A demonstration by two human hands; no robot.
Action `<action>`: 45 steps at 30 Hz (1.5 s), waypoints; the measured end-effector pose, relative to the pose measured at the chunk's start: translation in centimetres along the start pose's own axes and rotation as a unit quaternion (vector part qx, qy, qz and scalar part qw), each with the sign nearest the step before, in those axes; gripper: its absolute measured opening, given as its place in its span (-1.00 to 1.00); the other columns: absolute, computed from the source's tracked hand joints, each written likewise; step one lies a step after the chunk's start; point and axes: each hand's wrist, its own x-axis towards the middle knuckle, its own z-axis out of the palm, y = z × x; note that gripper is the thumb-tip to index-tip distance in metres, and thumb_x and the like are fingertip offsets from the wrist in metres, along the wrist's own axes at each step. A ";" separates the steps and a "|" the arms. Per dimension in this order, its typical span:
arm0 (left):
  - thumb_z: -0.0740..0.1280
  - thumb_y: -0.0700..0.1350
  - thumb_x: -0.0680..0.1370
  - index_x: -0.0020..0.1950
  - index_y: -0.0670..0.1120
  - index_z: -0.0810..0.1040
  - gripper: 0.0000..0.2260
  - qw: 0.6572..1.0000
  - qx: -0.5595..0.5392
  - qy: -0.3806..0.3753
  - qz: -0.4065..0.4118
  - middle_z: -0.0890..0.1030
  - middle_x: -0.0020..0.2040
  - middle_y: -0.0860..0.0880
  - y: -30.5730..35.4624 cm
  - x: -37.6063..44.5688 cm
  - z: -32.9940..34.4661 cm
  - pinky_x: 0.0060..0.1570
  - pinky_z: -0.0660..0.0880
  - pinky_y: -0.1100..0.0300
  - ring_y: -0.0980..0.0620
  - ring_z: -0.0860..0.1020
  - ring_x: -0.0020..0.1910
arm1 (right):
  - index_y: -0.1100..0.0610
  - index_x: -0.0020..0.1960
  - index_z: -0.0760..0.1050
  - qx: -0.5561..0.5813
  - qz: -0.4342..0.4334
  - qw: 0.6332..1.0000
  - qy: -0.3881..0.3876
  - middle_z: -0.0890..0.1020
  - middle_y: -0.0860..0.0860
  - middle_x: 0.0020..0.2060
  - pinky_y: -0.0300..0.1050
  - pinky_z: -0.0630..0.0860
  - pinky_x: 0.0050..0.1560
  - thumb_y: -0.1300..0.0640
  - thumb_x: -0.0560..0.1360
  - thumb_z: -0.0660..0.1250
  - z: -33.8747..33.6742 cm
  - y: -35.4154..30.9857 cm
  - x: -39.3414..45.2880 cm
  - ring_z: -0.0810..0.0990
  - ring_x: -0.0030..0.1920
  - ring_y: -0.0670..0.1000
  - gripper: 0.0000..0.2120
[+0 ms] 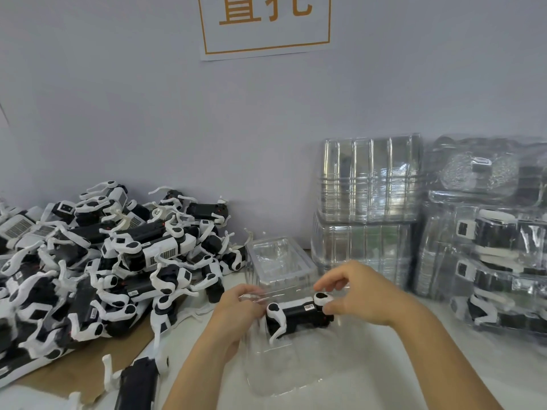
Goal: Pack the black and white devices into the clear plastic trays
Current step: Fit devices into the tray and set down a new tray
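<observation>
Black and white device [299, 316] seated in clear plastic tray [284, 371] near the table's front edge; left hand [239, 309] pinches the tray rim, right hand [358, 294] pinches the device's white end.

A black and white device [299, 315] lies in a clear plastic tray [284, 371] on the white table [488, 365]. The left hand [239, 309] grips the tray's far left edge, its fingers curled over the rim. The right hand [358, 294] pinches the device's white round end between thumb and fingertips. Just beyond the fingers stands an open clear tray [281, 261]. Left of the fingers lies a pile of devices [103, 261]; right of them rise stacked empty trays [367, 202] and packed trays [488, 247].
</observation>
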 end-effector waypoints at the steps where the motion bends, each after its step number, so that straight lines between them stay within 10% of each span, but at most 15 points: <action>1: 0.40 -0.42 0.46 0.03 -0.15 0.63 -0.77 1.000 0.000 -0.001 0.002 0.67 0.06 -0.24 0.1 0.0 0.0 0.24 0.49 -0.02 -0.18 0.62 0.13 | -0.25 -0.07 0.62 -0.004 0.002 1.000 0.002 0.62 -0.20 -0.05 -0.37 0.42 -0.15 0.10 0.38 0.58 -0.1 0.2 0.0 0.54 -0.01 -0.23 -0.71; 24: 0.38 -0.24 0.55 0.01 -0.03 0.61 -0.88 0.992 0.104 0.017 0.067 0.66 -0.07 0.00 0.1 0.1 0.4 -0.12 0.50 0.23 0.06 0.60 -0.17 | -0.12 -0.16 0.71 0.022 0.030 0.993 0.108 0.62 -0.24 -0.24 -0.46 0.43 -0.37 0.24 0.39 0.54 2.4 1.0 0.9 0.56 -0.21 -0.27 -0.76; 33: 0.38 -0.21 0.54 0.01 0.13 0.63 -0.79 0.869 0.329 -0.022 0.368 0.50 0.10 0.16 2.9 -1.3 1.3 0.14 0.24 0.49 0.23 0.39 0.16 | -0.20 -0.17 0.65 0.030 0.022 0.996 0.082 0.61 -0.17 -0.17 -0.48 0.43 -0.35 0.13 0.41 0.55 2.1 0.7 0.7 0.55 -0.19 -0.19 -0.78; 38: 0.21 -0.15 0.58 0.09 0.21 0.66 -0.68 0.808 0.469 -0.116 0.339 0.31 0.41 0.15 2.6 -2.3 4.1 0.43 0.05 0.08 0.11 0.15 0.41 | -0.14 -0.11 0.70 0.045 0.009 0.995 0.086 0.62 -0.14 -0.18 -0.54 0.39 -0.27 0.15 0.39 0.57 2.1 0.7 0.6 0.52 -0.20 -0.32 -0.80; 45: 0.08 -0.06 0.60 0.20 0.27 0.59 -0.62 0.767 0.549 -0.127 0.307 0.10 0.53 0.22 1.8 -2.4 4.5 0.45 -0.14 0.04 0.07 -0.03 0.48 | -0.15 -0.10 0.67 0.057 0.010 0.994 0.093 0.62 -0.17 -0.16 -0.59 0.37 -0.23 0.18 0.43 0.54 2.5 0.6 0.6 0.52 -0.17 -0.22 -0.78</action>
